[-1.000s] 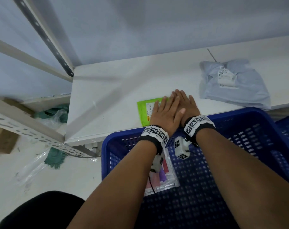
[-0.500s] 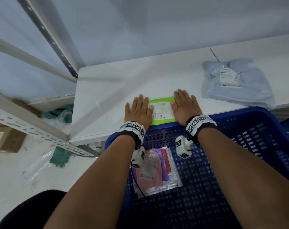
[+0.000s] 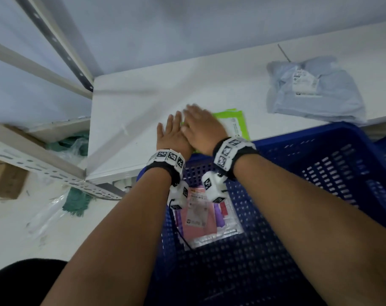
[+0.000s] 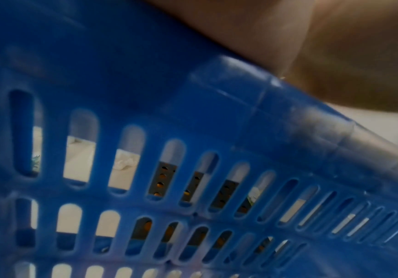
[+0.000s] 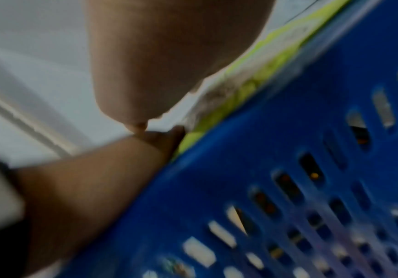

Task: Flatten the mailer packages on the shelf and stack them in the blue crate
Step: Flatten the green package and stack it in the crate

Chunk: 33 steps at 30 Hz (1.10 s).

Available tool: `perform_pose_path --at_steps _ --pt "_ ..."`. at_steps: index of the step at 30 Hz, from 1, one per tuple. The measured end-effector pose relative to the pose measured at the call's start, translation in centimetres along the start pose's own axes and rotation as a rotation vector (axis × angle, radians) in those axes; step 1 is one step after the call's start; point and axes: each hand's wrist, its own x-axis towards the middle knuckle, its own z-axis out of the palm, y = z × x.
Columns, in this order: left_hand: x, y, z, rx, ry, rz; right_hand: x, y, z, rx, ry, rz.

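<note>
Crate: blue crate [image 3: 320,164] just under the wrists, one pink mailer [image 3: 201,214] inside.
Hands: left hand [image 3: 173,138] and right hand [image 3: 204,129], spread half a second ago, now overlap, flat, fingers straight, grasping nothing.
Green mailer [image 3: 236,123]: pressed underneath on the shelf [image 3: 143,111], another smoothing pass beginning.
Beyond, right: grey mailer [image 3: 315,93], unflattened.

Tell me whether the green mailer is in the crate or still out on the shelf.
Out: the green mailer lies on the shelf under both hands, beyond the blue crate rim.

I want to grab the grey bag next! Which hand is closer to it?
Right. The right hand lies flat on the green mailer, with bare shelf between it and the grey bag. The left hand is further left, partly under the right.
</note>
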Motion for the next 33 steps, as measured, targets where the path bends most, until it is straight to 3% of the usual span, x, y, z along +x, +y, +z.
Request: perform_pose_path --at_steps 5,8,13,16,18,21,25,29,33 --pt "0.2 0.0 0.0 0.003 -0.041 -0.006 -1.1 0.6 1.8 -0.041 -0.085 0.054" --pt "0.4 0.1 0.1 -0.137 0.019 -0.024 -2.0 4.4 1.1 -0.047 -0.113 0.108" --pt "0.4 -0.1 0.2 -0.137 0.019 -0.023 -4.8 12.5 -0.5 -0.095 -0.167 0.366" --pt "0.4 -0.1 0.3 -0.141 0.022 -0.019 -5.8 14.2 -0.9 -0.054 -0.050 0.454" --pt "0.5 0.0 0.3 -0.144 0.030 -0.021 -6.3 13.7 -0.7 0.010 0.108 0.372" --pt "0.5 0.1 0.3 -0.140 0.044 -0.025 -7.1 12.8 -0.4 0.122 0.148 0.147" --pt "0.6 -0.1 -0.2 -0.210 0.056 -0.023 -7.4 13.7 -1.4 0.327 0.112 0.174" --pt "0.0 -0.6 -1.0 -0.541 0.112 -0.040 -7.1 14.5 -1.4 0.290 0.059 0.121" --pt "-0.4 -0.6 -1.2 -0.639 0.129 -0.013 -6.5 14.7 -0.8 0.204 0.033 0.144"
